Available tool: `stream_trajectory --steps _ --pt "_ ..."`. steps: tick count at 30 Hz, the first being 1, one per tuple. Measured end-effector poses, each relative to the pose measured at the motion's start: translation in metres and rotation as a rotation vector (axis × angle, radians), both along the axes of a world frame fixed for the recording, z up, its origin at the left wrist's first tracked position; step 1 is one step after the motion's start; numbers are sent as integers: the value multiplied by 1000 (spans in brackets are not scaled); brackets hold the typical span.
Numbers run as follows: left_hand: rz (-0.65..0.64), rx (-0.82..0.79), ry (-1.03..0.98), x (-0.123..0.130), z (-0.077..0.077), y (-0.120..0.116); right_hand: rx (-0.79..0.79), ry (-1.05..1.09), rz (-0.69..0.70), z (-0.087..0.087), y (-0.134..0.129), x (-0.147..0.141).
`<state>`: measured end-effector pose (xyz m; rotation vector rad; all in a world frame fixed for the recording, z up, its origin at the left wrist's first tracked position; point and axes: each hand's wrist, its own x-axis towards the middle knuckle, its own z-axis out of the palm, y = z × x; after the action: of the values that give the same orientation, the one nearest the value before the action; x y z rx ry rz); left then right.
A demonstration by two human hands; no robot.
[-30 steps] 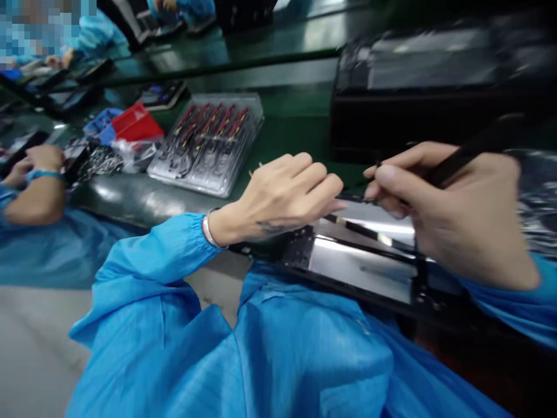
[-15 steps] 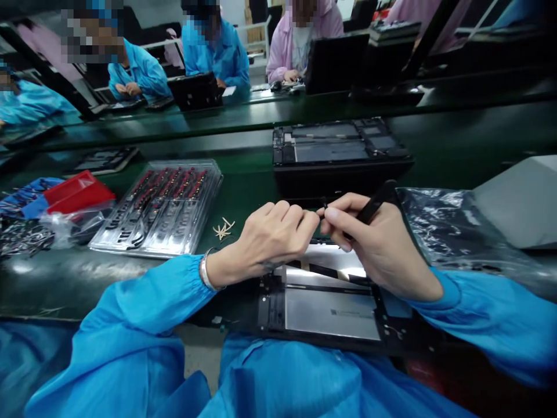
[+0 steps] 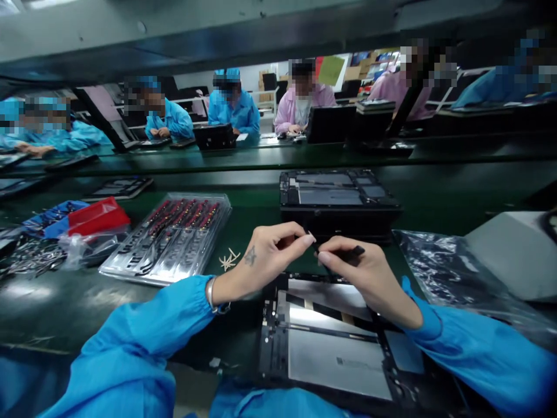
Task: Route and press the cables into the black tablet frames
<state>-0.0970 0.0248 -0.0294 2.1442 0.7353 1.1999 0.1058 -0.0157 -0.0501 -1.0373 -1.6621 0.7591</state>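
My left hand is closed in a pinch on a small black strip-like part with a pale tip; its exact kind is too small to tell. Facing it, my right hand is closed round a slim black tool, mostly hidden by the fingers. The right thumb and forefinger meet the lower end of the black part. Both hands are raised over an opened tablet-like device, which lies with its silver inner plates and black frame showing. My right wrist covers part of its right side.
Beyond my hands stands a stack of similar opened devices. To the left are a clear tray of small parts, pale strips, a red bin and a blue bin. Plastic bags lie right. Co-workers sit across the bench.
My left hand has turned from knuckles up to thumb side up, and the black part now shows between the hands. The tool in my right hand has tipped lower. The view has tilted up.
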Motion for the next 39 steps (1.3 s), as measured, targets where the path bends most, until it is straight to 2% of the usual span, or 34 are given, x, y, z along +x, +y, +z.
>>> stream_trajectory --steps 3,7,10,14,17,19,24,30,39 --pt "31 68 12 -1 3 -5 33 -8 -63 6 -6 3" --pt "20 191 293 -11 2 -9 122 -161 -153 17 -20 19" --pt "-37 250 482 -23 -7 -11 56 -384 -100 16 -32 39" --pt "-77 230 610 -33 -22 -12 -118 -539 61 -5 -42 67" --pt "-122 232 652 -34 -31 -10 -218 -574 96 -21 -43 84" --pt "-151 251 660 -31 -35 -8 -272 -608 80 -25 -41 92" --pt "-243 288 611 -24 -43 -3 -359 -733 24 -22 -34 98" --pt "-380 243 635 -19 -54 3 -390 -781 -24 -19 -27 91" --pt "-436 319 734 -4 -48 -1 -367 -801 -15 -19 -24 91"
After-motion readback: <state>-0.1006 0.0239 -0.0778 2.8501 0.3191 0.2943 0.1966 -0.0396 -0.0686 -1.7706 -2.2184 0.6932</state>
